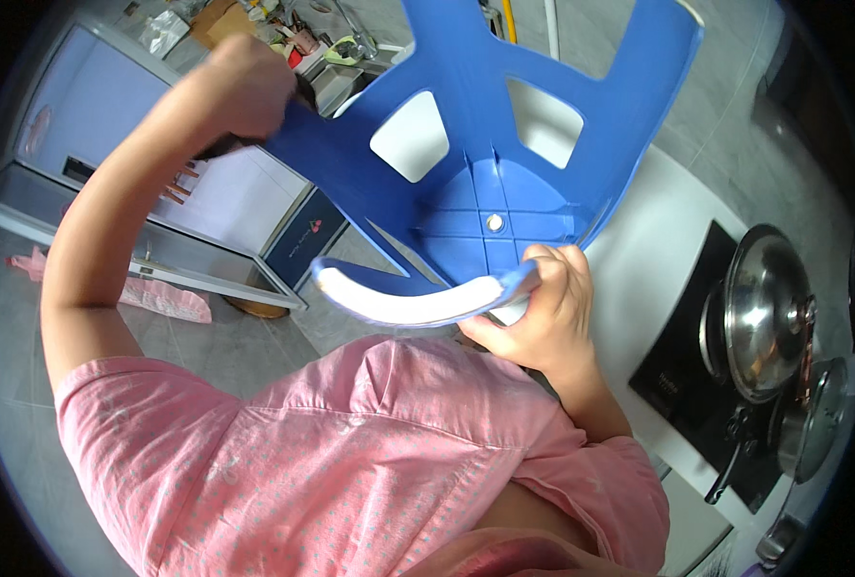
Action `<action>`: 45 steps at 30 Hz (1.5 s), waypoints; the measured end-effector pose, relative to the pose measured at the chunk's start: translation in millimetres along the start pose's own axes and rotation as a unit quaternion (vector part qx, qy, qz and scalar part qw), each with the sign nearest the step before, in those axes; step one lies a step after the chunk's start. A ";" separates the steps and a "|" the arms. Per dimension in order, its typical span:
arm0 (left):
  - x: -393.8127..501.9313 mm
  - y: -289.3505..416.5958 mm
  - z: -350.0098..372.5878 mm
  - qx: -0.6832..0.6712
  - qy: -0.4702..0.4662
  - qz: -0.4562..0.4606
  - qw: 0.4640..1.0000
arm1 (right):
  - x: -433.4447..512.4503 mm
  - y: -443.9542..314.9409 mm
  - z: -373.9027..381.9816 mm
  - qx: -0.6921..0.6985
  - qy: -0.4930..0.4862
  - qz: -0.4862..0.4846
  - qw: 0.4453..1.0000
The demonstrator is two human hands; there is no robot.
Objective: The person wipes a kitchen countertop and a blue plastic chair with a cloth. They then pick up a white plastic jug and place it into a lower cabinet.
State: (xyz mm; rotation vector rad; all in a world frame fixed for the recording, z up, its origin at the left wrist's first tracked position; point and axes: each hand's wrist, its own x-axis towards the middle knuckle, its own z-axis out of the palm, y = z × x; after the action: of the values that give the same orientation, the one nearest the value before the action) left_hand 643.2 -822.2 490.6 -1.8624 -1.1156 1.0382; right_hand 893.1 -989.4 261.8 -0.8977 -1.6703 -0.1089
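A blue plastic stool is held up in front of my chest, its ribbed underside and open cutouts facing me. My right hand grips one leg near its curved, white-edged foot, thumb on the near side and fingers over the far side. At the upper left, my left hand is a blurred fist at another leg of the stool. A dark object, too blurred to name, shows on both sides of that fist. The far ends of the upper legs run out of the picture.
On the right, a white countertop carries a black cooktop with a metal-lidded pan and a glass-lidded pan. Behind the stool is a sink. A white-framed door stands at left; pink cloth lies near it.
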 end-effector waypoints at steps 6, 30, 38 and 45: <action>-80.3 -50.1 76.0 -0.224 0.318 -0.281 0.877 | -1.4 -1.0 -5.0 -0.048 -0.089 0.061 0.993; 205.1 126.2 178.3 -0.806 0.583 -0.013 0.100 | 9.9 -34.5 101.2 -0.055 0.024 0.131 0.990; 234.2 149.2 172.6 -0.928 0.326 0.100 -0.150 | -4.8 -15.7 106.2 -0.104 0.011 0.209 0.972; 277.0 364.4 231.9 -0.989 0.122 0.003 0.085 | 7.3 -11.6 116.9 -0.138 0.041 0.219 0.965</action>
State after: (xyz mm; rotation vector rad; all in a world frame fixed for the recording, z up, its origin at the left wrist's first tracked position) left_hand 642.0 -663.3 2.7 1.0693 0.8899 1.0993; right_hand 792.8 -933.8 235.4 -1.4369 -1.3641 -0.0756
